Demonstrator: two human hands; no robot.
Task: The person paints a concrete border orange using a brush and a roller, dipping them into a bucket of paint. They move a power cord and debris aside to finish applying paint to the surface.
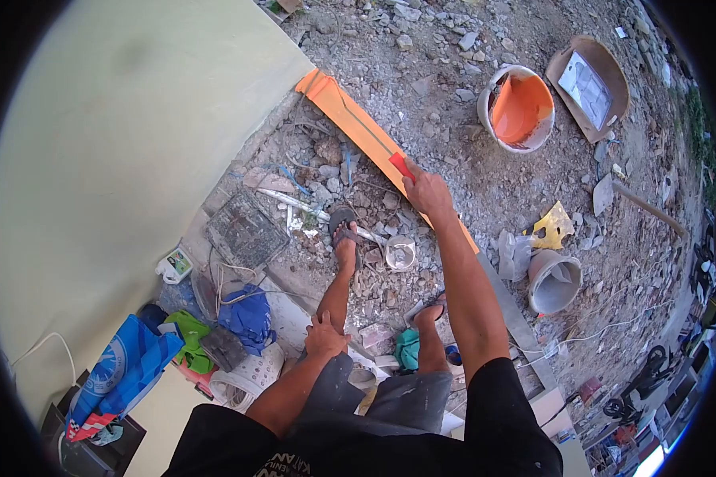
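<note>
My right hand (428, 193) is closed round a small red flat spreader (402, 164), whose blade rests on a long orange-coated strip (356, 127). A darker line runs along part of this strip, which starts at the wall corner and slants down to the right under my right arm. Farther along, a bare grey stretch (517, 314) continues the same line. My left hand (324, 337) lies on my bent knee with its fingers spread over it and holds nothing. Up to the right stands a whitish bucket (485, 107) with orange paint (522, 111) inside.
A pale wall (151, 119) rises at the left. Rubble covers the ground. A tan basin (622, 87), a grey bucket (555, 286) and a long-handled shovel (648, 208) lie at the right. Near my feet are a small white pail (400, 253), a white pipe (298, 204) and bags (247, 318).
</note>
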